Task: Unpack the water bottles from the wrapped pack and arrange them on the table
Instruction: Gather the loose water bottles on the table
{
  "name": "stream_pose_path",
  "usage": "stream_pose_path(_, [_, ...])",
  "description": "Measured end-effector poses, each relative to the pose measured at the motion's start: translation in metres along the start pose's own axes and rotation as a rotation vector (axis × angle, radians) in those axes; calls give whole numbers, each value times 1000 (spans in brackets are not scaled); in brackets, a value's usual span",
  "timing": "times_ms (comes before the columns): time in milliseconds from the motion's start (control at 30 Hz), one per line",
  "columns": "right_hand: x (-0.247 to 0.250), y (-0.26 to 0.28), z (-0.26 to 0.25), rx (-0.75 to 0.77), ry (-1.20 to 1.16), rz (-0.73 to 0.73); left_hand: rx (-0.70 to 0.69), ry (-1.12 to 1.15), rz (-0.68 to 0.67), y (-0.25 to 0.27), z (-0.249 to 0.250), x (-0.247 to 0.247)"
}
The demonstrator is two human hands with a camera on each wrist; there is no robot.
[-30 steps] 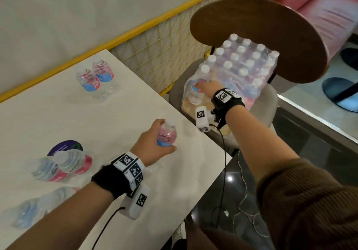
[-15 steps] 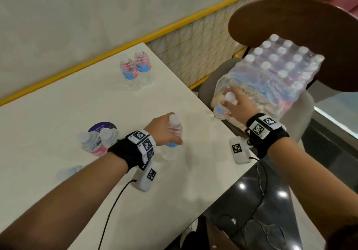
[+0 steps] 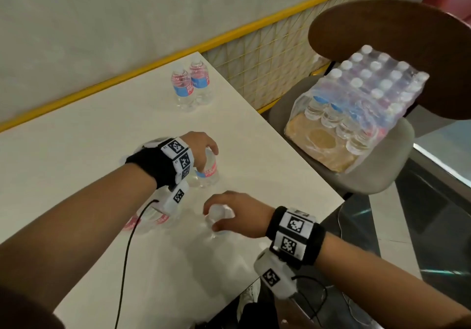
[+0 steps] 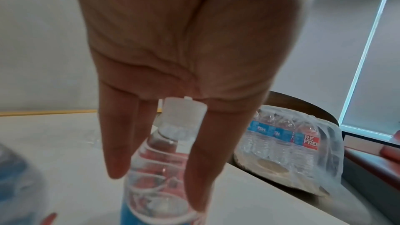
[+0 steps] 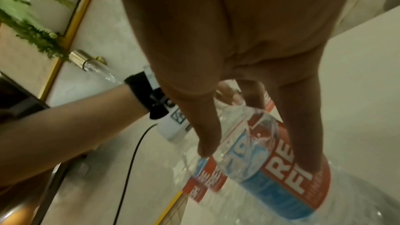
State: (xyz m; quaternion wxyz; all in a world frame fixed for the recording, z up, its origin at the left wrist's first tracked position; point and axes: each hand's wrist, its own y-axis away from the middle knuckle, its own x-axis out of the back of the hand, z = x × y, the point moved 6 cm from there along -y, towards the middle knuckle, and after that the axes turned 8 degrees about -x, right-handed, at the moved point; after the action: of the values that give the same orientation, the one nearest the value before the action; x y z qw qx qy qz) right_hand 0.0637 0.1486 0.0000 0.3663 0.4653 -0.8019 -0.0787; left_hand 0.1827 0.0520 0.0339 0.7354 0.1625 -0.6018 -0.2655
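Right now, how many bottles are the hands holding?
2. The left hand grips the mid-table bottle; the right hand holds the nearer bottle, closer to the person. None seems hidden in either hand.

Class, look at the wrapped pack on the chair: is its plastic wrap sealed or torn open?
Torn open. The wrapped pack has loose wrap gaping at its near end, with an empty stretch of tray where bottles are missing.

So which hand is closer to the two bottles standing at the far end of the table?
Left. The left hand, holding a bottle mid-table, is nearer the two far bottles; the right hand holds another bottle near the front edge.
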Motion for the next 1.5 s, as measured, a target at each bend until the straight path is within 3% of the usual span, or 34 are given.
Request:
stream_pose_path(267, [-61,-23,-65,90,73,-215,-85,69,-49,7,-12,-5])
stream_pose_path(433, [-63,-27,-73,46,105,-211,-94,68,-12,12,-18,-9])
stream_pose_path(500, [-57,-24,-61,-37,0,-234,-87,94,25,17,-19,-8])
stream_pose_path(600, [-51,-18,-32,-247,-442,-247,-121,127,161,38,-14,6])
stream_pose_path(767, [-63,-10,34,-519,-1128,-86,-270,513,668,120,-26,19])
stream_pose_path(900, [-109,-8,45,-587,-1260,-240,-163,627,933,180,-89,-16])
stream_pose_path(967, [-130,-14,35,-581,-1297,-321,-47,675,967,197,-123,-43])
stream_pose_path(1067, [-149,-28,18,-579,-1422,-363,98,833,800,201,-152,-89])
stream_pose_path(1133, [-157,-37,9,-572,-1482,-365,107,929,682,197,-156,-113])
stream_pose_path(1200, [-163,-42,-3,-575,-1530,-364,77,966,656,197,-155,-129])
stream_pose_path(1267, [-172,-46,-16,-579,-1550,-366,82,900,731,201,-156,-140])
stream_pose_path(1367, [-179,-52,-30,-597,-1452,-382,144,863,982,218,-158,-154])
stream_pose_path(1433, [-172,-55,-28,-649,-1350,-339,36,861,1084,230,-150,-160])
stream_pose_path(1500, [-148,-54,-13,-712,-1274,-153,-85,831,1051,232,-137,-166])
